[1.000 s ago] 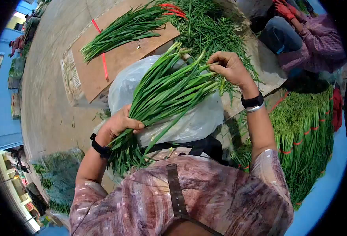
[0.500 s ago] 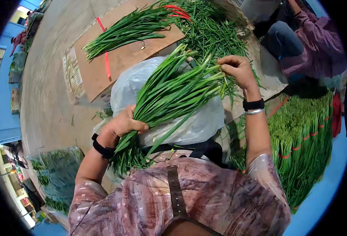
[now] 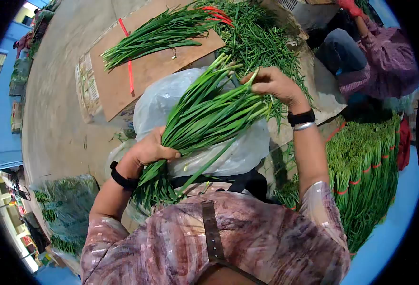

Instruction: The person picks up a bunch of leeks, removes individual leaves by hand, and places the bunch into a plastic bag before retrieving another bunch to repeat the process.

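My left hand [image 3: 151, 148] is wrapped around a loose bunch of garlic chives [image 3: 209, 114], its thumb lying across the leaves. The pale stalk ends fan out up and to the right, while the leaf tips hang down toward my lap. At the fanned-out ends, my right hand [image 3: 279, 87] pinches the pale end of a chive stalk between thumb and fingers. White plastic sheeting [image 3: 152, 97] covers my lap beneath the bunch.
Ahead, a brown board [image 3: 171, 59] bears another chive bunch [image 3: 157, 35] and a red strap [image 3: 130, 78]. A heap of loose chives [image 3: 261, 42] lies beyond. Red-banded bundles [image 3: 361, 166] stand at right, near a seated person [image 3: 385, 61]. Plastic-wrapped greens [image 3: 67, 204] sit at left.
My right hand has moved a little left along the stalk ends, and its fingers now pinch a stalk there. My left hand keeps its hold. The seated person's red-gloved hand has come into view.
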Tool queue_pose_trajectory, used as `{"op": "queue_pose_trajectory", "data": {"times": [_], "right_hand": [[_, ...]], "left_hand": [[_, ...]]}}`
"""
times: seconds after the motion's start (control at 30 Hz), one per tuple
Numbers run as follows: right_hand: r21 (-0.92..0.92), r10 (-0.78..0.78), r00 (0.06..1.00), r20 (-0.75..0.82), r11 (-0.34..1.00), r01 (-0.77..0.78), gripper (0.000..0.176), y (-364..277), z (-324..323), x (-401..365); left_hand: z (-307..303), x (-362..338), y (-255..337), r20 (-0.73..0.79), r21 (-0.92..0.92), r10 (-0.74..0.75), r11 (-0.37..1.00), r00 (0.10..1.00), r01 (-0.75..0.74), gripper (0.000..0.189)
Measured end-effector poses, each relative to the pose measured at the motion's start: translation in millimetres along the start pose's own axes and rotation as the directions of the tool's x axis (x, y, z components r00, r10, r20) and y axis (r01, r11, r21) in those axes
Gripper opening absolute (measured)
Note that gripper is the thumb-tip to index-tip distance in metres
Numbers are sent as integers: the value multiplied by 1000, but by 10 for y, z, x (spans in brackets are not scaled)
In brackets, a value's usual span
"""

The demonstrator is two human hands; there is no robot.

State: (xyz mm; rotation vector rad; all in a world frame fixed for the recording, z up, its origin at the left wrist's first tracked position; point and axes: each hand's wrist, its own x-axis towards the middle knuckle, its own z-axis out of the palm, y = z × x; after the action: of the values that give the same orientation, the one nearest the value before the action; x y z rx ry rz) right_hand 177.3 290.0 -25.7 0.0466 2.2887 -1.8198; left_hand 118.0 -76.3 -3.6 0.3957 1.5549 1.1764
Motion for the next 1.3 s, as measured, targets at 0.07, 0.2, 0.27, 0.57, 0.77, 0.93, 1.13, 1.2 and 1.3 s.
{"op": "queue_pose_trajectory", "data": {"times": [0.07,0.2,0.27,0.57,0.77,0.93,1.13,1.2,1.3], "right_hand": [[102,-131,989,70,987,124,31,-19,118,63],[311,-187,977,-101,927,209,17,73,128,-47],[348,-199,966,-164,905,245,16,140,20,-152],[-76,-168,907,-386,986,151,29,-57,-14,-69],[415,-47,900,-434,876,245,31,-655,244,-219],[355,-136,907,-398,889,289,16,-517,280,-612],[416,-28,930,-367,889,191,16,-155,463,-767],[526,62,934,-352,838,143,17,-130,537,-728],[564,80,931,-356,813,146,16,1,584,-659]], "left_hand": [[-12,-18,-20,1,-2,43,999,999,-43,48],[-14,-51,18,21,-15,19,1000,1000,-18,51],[-3,-56,28,20,-27,22,999,1000,-21,51],[144,-111,201,0,176,123,977,992,-121,45],[153,-319,417,-138,629,323,759,936,-169,64],[156,-250,588,-238,843,612,516,754,-153,77],[78,-105,276,-279,858,612,505,740,-94,76],[102,-109,307,-291,868,582,494,759,-47,79],[129,-107,315,-306,871,553,491,775,-6,79]]}}
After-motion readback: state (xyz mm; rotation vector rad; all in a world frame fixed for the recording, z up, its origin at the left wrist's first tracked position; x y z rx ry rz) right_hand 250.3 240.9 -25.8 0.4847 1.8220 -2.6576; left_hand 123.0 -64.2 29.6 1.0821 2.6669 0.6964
